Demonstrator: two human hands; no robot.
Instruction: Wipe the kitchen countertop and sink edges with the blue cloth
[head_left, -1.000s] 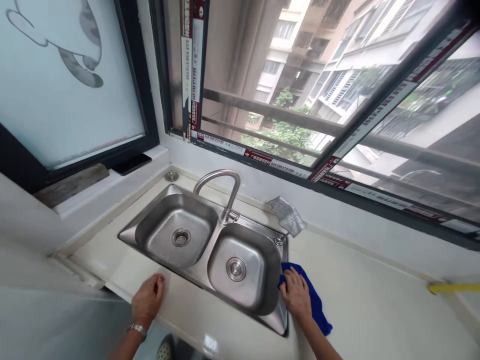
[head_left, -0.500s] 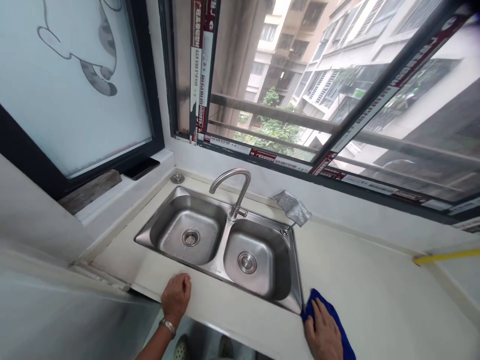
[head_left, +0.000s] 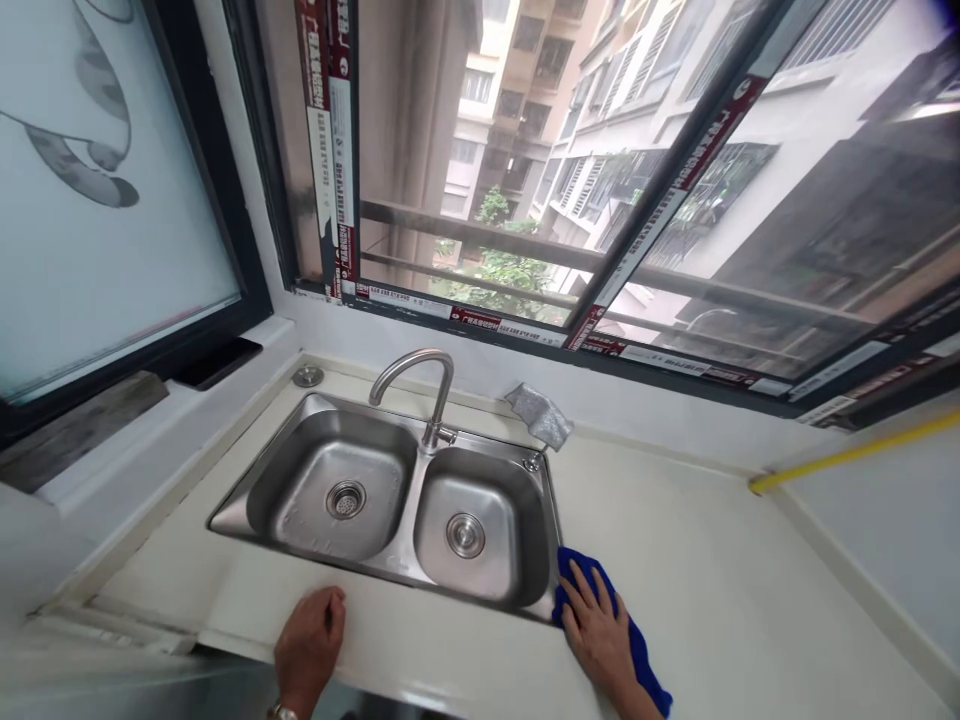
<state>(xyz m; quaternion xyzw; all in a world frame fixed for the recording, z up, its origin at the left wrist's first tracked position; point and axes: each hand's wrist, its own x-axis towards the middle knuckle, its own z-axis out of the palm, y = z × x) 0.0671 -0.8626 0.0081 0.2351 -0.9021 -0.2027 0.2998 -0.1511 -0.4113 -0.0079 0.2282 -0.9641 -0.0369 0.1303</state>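
My right hand [head_left: 598, 622] presses a blue cleaning cloth [head_left: 640, 650] onto the pale countertop [head_left: 667, 540], fingers a little apart over it. The cloth's upper end touches the front right corner of the steel double sink [head_left: 405, 520]. In front of the left basin, my left hand [head_left: 309, 640] rests closed in a fist by the counter's front edge, with nothing showing in it. A curved faucet [head_left: 442, 400] rises behind the two basins. A soap dispenser wrapped in silvery film [head_left: 541, 415] stands at the sink's back right corner.
A window [head_left: 495, 240] with taped frames lies behind the counter. On the left is a frosted pane [head_left: 112, 230] in a dark frame above a ledge. A yellow pipe [head_left: 847, 455] runs along the right wall. A round metal cap [head_left: 307, 376] sits at the back left.
My right hand has slid the cloth slightly back along the sink's right edge. The camera view has turned to the right. My left hand remains closed by the front edge.
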